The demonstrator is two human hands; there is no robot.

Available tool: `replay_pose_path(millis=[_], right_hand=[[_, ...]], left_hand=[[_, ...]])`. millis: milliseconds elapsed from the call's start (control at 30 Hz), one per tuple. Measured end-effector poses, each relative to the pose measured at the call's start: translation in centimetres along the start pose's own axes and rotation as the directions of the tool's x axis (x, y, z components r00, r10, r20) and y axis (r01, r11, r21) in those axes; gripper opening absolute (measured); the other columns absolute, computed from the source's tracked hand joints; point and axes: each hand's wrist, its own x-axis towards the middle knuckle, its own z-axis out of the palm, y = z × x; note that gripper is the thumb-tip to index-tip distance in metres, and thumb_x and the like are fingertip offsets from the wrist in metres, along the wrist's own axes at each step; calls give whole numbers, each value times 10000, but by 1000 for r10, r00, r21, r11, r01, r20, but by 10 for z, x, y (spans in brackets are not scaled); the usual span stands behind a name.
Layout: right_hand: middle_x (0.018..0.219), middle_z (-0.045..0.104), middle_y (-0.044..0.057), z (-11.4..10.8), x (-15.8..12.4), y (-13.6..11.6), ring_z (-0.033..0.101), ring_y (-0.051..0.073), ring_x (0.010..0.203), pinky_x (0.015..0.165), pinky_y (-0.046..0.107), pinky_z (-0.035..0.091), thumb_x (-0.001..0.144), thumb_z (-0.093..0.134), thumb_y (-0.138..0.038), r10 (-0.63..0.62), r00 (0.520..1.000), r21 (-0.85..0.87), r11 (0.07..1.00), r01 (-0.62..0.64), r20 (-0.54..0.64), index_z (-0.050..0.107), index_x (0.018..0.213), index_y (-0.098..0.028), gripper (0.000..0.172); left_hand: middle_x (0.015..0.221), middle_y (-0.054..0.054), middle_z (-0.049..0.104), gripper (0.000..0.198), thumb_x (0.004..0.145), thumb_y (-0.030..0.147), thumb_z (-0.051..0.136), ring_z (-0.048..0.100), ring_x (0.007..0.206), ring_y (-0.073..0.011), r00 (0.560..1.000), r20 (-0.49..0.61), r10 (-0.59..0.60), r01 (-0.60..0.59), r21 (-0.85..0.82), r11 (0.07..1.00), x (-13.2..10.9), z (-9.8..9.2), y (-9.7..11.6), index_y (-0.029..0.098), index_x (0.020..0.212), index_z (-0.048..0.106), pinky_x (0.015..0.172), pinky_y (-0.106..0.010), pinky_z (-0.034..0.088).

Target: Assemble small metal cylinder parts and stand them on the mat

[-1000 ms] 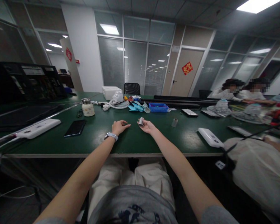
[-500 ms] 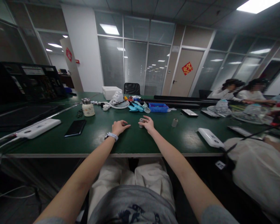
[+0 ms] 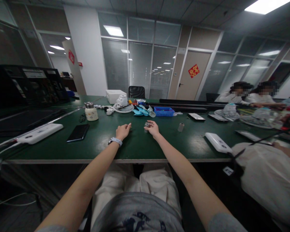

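Note:
My right hand [image 3: 153, 129] has its thumb and fingers around a small grey metal cylinder [image 3: 146, 127], which stands upright at the tabletop. Part of the cylinder is hidden by the fingers. To its left, my left hand [image 3: 123, 131], with a watch [image 3: 115, 140] on the wrist, is closed in a pinch above the green table [image 3: 135, 149]. A tiny light spot shows at its fingertips, too small to name. A second grey metal cylinder [image 3: 181, 127] of like size stands upright to the right, apart from both hands.
A blue basket [image 3: 163, 111], light-blue pieces [image 3: 141, 110] and a white fan part [image 3: 122, 104] lie behind the hands. A phone [image 3: 78, 132], a patterned jar [image 3: 91, 112] and a white power bank [image 3: 40, 133] are left. Another white device [image 3: 218, 142] and co-workers are right.
The fingers of my left hand have closed from a loose, parted shape into a pinch. My right hand stays at the cylinder, almost unmoved.

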Motion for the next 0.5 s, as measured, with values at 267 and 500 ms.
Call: replay_pose_path(millis=[267, 500], right_hand=[[814, 629, -39, -3, -1, 1, 627, 117, 773, 912, 373, 491, 541, 733, 16, -92, 994, -173, 980, 101, 58, 568, 1030, -201, 559], [855, 623, -33, -6, 0, 7, 617, 126, 795, 889, 366, 496, 550, 778, -73, -90, 993, -302, 947, 107, 70, 556, 1060, -218, 575]], left_hand=[[889, -44, 741, 478, 897, 570, 385, 660, 851, -201, 1000, -10, 20, -21, -136, 990, -2, 0, 1, 219, 951, 705, 697, -274, 446], [895, -48, 732, 516, 680, 620, 674, 664, 803, -190, 997, 13, 79, -77, -138, 987, -3, 2, -2, 215, 999, 688, 655, -262, 460]])
